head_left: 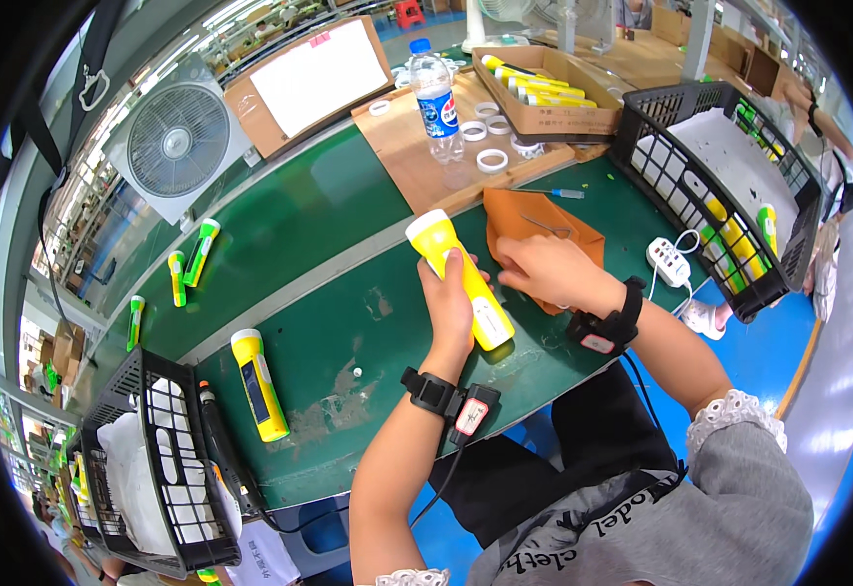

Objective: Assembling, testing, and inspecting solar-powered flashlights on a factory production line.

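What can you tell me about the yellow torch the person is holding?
The torch is a chunky flashlight of glossy yellow plastic, with a wide round head and a white panel along its body. It lies slanted just above the green table, head pointing away from the person, tail toward them. The left hand grips its middle from the left side, fingers wrapped over the body. The right hand rests close beside it on a brown cloth; whether it touches the torch is unclear.

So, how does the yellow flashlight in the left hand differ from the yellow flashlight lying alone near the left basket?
The held flashlight is gripped by the left hand, with the right hand beside it; the lone flashlight lies untouched on the green table. The held flashlight's head points away from the person and leftward; the lone flashlight's body runs toward the near edge. Both are yellow with a white panel.
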Motion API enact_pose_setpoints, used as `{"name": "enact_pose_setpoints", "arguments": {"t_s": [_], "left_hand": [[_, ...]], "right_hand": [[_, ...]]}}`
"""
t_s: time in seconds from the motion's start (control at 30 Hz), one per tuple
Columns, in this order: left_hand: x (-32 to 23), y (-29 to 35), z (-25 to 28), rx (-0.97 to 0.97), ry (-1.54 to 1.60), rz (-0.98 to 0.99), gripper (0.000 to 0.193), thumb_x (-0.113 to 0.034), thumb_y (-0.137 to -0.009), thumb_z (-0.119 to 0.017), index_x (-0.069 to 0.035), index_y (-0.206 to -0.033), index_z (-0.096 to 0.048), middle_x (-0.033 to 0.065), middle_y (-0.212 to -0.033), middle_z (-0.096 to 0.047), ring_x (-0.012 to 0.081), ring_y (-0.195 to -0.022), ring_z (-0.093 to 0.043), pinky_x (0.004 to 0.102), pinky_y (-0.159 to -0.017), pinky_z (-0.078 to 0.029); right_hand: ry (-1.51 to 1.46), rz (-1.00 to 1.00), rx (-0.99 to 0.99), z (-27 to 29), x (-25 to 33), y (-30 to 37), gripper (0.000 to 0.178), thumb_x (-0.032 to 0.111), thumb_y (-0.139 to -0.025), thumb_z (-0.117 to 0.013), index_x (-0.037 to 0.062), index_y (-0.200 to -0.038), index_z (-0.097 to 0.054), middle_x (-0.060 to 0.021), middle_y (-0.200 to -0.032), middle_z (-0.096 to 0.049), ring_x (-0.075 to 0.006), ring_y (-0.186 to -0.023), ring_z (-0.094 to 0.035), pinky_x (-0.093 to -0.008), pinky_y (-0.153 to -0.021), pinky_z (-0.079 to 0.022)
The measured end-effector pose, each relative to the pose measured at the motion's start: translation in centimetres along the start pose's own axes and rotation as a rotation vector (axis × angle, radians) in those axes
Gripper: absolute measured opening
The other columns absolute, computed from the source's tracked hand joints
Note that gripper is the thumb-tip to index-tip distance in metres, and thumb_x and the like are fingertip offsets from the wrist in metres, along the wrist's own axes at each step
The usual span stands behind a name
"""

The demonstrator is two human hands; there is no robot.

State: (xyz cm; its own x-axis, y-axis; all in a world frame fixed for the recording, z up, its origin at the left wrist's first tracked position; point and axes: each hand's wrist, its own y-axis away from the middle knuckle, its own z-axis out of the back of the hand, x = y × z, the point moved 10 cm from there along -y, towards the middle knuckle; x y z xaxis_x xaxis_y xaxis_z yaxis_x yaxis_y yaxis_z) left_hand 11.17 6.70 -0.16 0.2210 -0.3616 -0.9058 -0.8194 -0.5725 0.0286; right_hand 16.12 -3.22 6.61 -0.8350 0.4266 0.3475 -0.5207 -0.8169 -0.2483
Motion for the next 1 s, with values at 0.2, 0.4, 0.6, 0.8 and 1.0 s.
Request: {"name": "enact_pose_setpoints", "arguments": {"t_s": [0.2,0.4,0.6,0.8,1.0], "left_hand": [[-0.1,-0.1,0.0,0.009,-0.080,0.014,0.029,-0.027,-0.090,-0.044,-0.004,-0.108,-0.037,0.0099,-0.092,-0.053,0.0174,-0.072,-0.057,0.0308,-0.061,-0.050],[-0.8,0.5,-1.9,0.149,-0.085,-0.093,0.045,-0.007,-0.080,-0.055,-0.004,-0.120,-0.034,0.0097,-0.106,-0.050,0.0173,-0.096,-0.050,0.0286,-0.082,-0.043],[-0.6,0.8,-2.8,0.260,-0.151,-0.108,0.075,-0.005,-0.073,-0.063,-0.004,-0.134,-0.020,0.0099,-0.107,-0.049,0.0173,-0.098,-0.051,0.0283,-0.082,-0.043],[-0.7,0.5,-1.7,0.188,-0.292,-0.189,0.081,-0.007,-0.068,-0.064,-0.004,-0.135,-0.018,0.0117,-0.110,-0.048,0.0206,-0.097,-0.050,0.0317,-0.081,-0.044],[-2.5,1.9,-3.1,0.170,-0.590,-0.332,0.084,-0.010,-0.066,-0.062,-0.003,-0.135,-0.016,0.0165,-0.108,-0.051,0.0241,-0.093,-0.055,0.0330,-0.080,-0.045]], "right_hand": [[0.013,-0.096,0.167,-2.3,-1.6,0.2,0.019,0.013,-0.075,-0.060,0.0039,-0.087,-0.050,-0.0145,-0.077,-0.061,-0.0349,-0.075,-0.060,-0.0435,-0.063,-0.046],[-0.640,0.194,-0.376,4.4,1.1,0.2,0.017,0.004,-0.078,-0.056,0.0023,-0.095,-0.055,-0.0127,-0.077,-0.061,-0.0300,-0.076,-0.061,-0.0334,-0.067,-0.048],[-0.428,0.154,-0.316,3.9,1.5,0.1,0.012,0.009,-0.079,-0.058,0.0039,-0.089,-0.062,-0.0118,-0.081,-0.062,-0.0284,-0.074,-0.061,-0.0333,-0.065,-0.049],[-0.018,0.255,-0.231,3.8,2.4,0.1,0.014,0.014,-0.079,-0.056,0.0055,-0.086,-0.063,-0.0109,-0.082,-0.063,-0.0286,-0.074,-0.060,-0.0372,-0.065,-0.048],[-0.156,0.349,-0.195,4.1,2.5,0.1,0.013,0.013,-0.077,-0.057,0.0045,-0.084,-0.063,-0.0109,-0.079,-0.063,-0.0296,-0.073,-0.060,-0.0369,-0.066,-0.048]]}}
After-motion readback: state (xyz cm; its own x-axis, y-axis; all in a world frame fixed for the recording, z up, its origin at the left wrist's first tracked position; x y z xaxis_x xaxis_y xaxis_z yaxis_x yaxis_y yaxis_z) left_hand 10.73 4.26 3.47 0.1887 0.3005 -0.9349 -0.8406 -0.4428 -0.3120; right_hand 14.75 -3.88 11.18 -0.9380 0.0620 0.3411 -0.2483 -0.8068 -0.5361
